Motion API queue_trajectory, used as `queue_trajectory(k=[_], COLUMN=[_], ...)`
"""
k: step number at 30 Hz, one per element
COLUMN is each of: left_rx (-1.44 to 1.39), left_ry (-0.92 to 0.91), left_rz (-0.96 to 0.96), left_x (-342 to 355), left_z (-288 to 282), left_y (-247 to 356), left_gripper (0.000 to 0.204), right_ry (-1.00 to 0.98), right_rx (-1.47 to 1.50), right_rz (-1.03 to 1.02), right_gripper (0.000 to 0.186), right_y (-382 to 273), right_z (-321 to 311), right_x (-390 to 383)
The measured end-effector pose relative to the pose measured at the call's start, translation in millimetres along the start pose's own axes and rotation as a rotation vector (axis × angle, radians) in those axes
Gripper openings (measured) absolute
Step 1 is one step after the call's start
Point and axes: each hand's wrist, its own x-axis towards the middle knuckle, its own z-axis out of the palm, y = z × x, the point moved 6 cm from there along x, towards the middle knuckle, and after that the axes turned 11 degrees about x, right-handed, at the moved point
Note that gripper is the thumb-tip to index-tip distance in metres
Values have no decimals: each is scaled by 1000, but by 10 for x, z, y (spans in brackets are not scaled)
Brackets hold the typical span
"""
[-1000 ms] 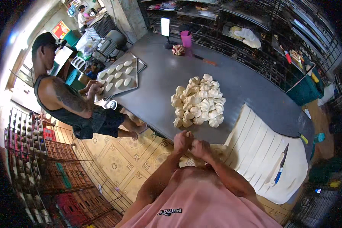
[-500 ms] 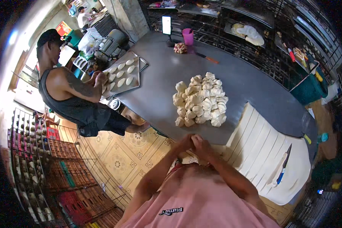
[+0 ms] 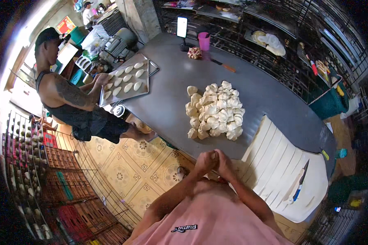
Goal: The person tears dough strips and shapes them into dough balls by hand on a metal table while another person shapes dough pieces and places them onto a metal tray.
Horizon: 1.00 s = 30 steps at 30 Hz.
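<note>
My left hand (image 3: 206, 161) and my right hand (image 3: 225, 164) are pressed together just off the near edge of the table, in front of my body. Both have their fingers curled in; whatever lies between them, if anything, is hidden. Just beyond them, a heap of pale dough pieces (image 3: 216, 112) sits on the table. A wide sheet of dough (image 3: 280, 163), cut into long strips on its left part, lies to the right of my hands. On that sheet rests a knife (image 3: 300, 181) with a blue and white handle.
The grey table (image 3: 167, 102) also carries a lit phone on a stand (image 3: 182, 28), a pink cup (image 3: 204, 41) and an orange-handled knife (image 3: 225, 65). At left, a co-worker (image 3: 69, 90) handles a metal tray (image 3: 139, 90) of oval dough pieces. Racks (image 3: 24, 171) stand at lower left.
My hands stay together but have shifted a little, with the right hand's fingers turned more upward. The co-worker's hands have drawn back toward the tray's left edge. The view has shifted slightly.
</note>
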Motion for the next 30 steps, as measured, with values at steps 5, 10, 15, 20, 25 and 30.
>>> queue_trajectory(k=[5, 10, 15, 20, 25, 30], left_rx=[154, 224, 253, 128, -266, -146], left_ry=[146, 325, 420, -89, -225, -199], left_rz=[33, -201, -12, 256, -15, 18], left_x=[172, 276, 571, 460, 154, 86], left_z=[-209, -287, -866, -605, 118, -41], left_y=[146, -57, 31, -6, -1175, -499], left_gripper=[32, 35, 41, 49, 47, 41], right_ry=[-284, -297, -375, -331, -48, -364], right_rx=[-24, 81, 112, 126, -179, -225], right_rz=[300, 110, -120, -96, -350, -83], right_gripper=[40, 35, 31, 40, 46, 53], right_y=[692, -174, -504, -116, 183, 381], right_z=[430, 158, 93, 323, 537, 677], right_x=[23, 253, 527, 433, -96, -62])
